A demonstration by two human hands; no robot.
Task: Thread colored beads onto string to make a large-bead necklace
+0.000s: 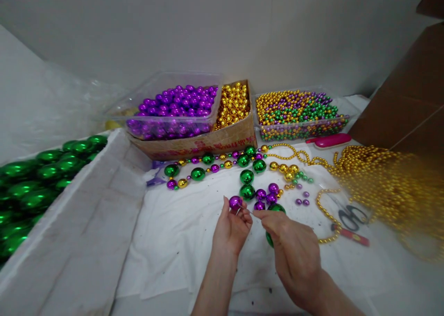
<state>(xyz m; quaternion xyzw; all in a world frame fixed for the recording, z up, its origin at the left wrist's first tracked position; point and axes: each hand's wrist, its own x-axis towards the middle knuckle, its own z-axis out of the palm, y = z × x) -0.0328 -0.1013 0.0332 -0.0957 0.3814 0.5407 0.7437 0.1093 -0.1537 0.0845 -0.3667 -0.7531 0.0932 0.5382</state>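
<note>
Between the fingertips of my left hand [231, 230] is a shiny purple bead [235, 202]. My right hand [298, 251] grips a thin metal needle-like tool [247, 209], whose tip meets the bead; its other end is hidden in my fist. Just beyond my hands lie loose purple beads [272, 198] and large green beads [247, 192], one green bead partly behind my right hand. Smaller gold beads [289, 175] sit farther right. A strung necklace [197, 173] of green, gold and purple beads stretches across the white cloth [173, 242].
At the back stand a clear bin of purple beads [138, 130], a cardboard box [194, 148] with gold beads and a bin [294, 129] of mixed small beads. Large green beads [48, 172] fill a box at left. Scissors [350, 216] and gold strands [381, 186] lie right.
</note>
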